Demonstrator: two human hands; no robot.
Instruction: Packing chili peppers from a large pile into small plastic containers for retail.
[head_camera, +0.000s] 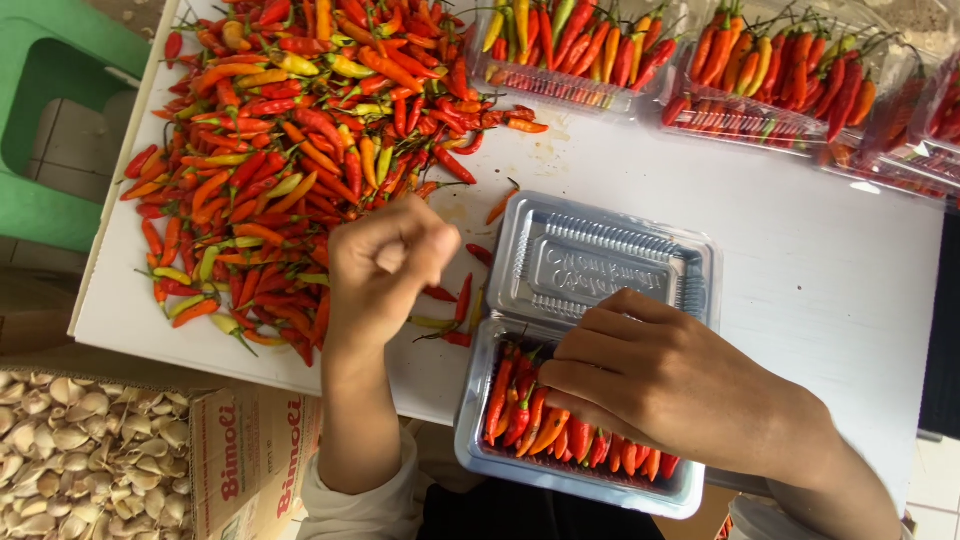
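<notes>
Right hand lies flat on the chillies, steadying them in the clear box; left hand, fisted, hangs over the pile

From above, our left hand is curled in a loose fist beside a heap of red, orange and green chillies on a white table. Our right hand presses flat on chillies packed in an open clear plastic clamshell box.
</notes>
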